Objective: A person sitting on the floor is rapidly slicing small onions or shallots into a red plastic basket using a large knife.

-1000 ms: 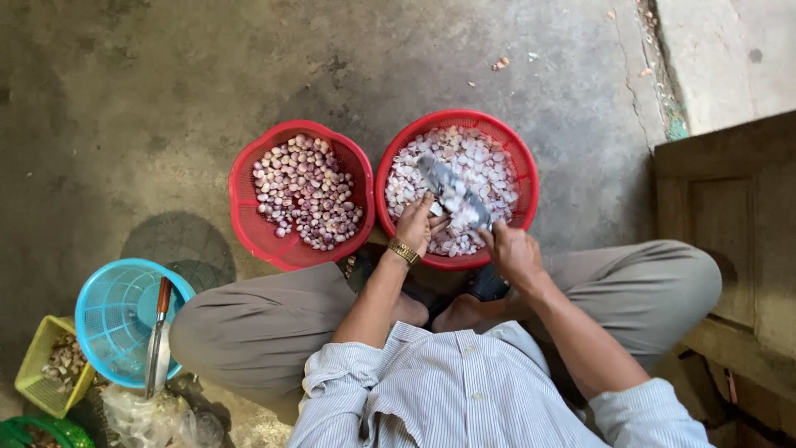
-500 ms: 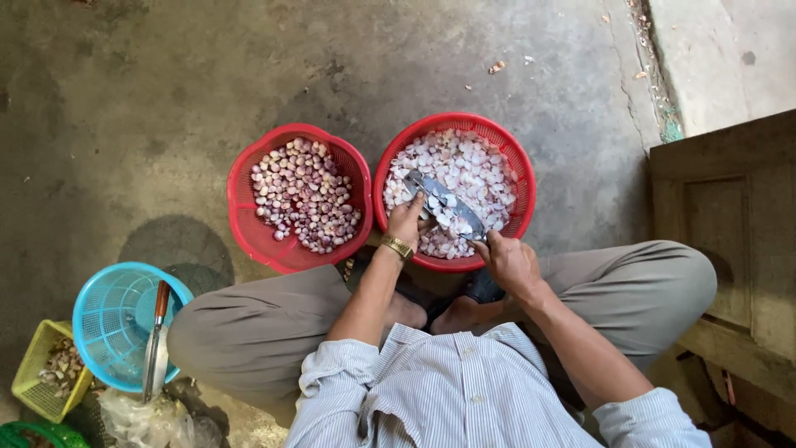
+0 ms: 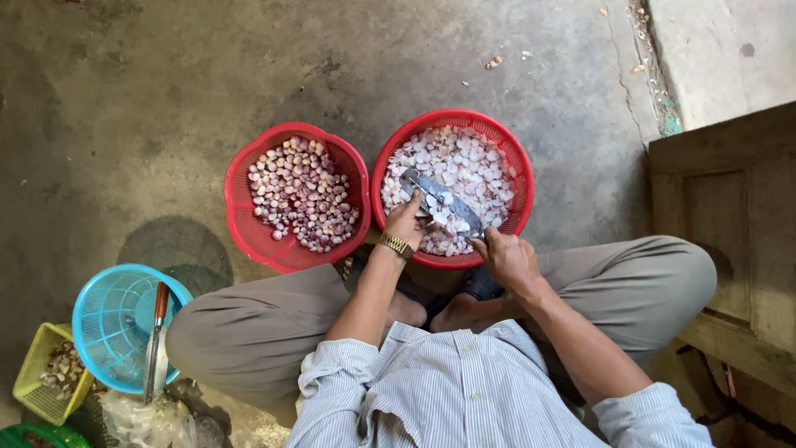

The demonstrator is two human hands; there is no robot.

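Since the earlier frame both hands have drawn back a little toward the near rim of the right red basket (image 3: 507, 158), and the knife has tipped so its point runs out over the heap; taking that basket as the landmark and going left to right: far to its left, at the picture's edge, a yellow crate (image 3: 37, 365) of scraps and a blue basket (image 3: 104, 319) with a spare red-handled knife (image 3: 154, 340) laid across it; immediately left of it, rims touching, a second red basket (image 3: 249, 224) holding purple unpeeled cloves (image 3: 303, 203); inside the landmark basket, pale peeled cloves (image 3: 464, 162); over its near half the left hand (image 3: 406, 222), a gold watch (image 3: 396, 245) on the wrist, fingers pinched on what looks like a single clove, too small to be sure; the knife (image 3: 439, 202) lies right beside those fingers, its long axis slanting from the handle at the near right up to the tip at the far left, so the blade crosses just above the left fingertips; the right hand (image 3: 507, 261) sits at the basket's near rim, fingers clenched round the handle, and is the nearer hand to the knife; both forearms reach forward between the crossed knees, elbows bent; to the right stands a wooden door (image 3: 730, 224).
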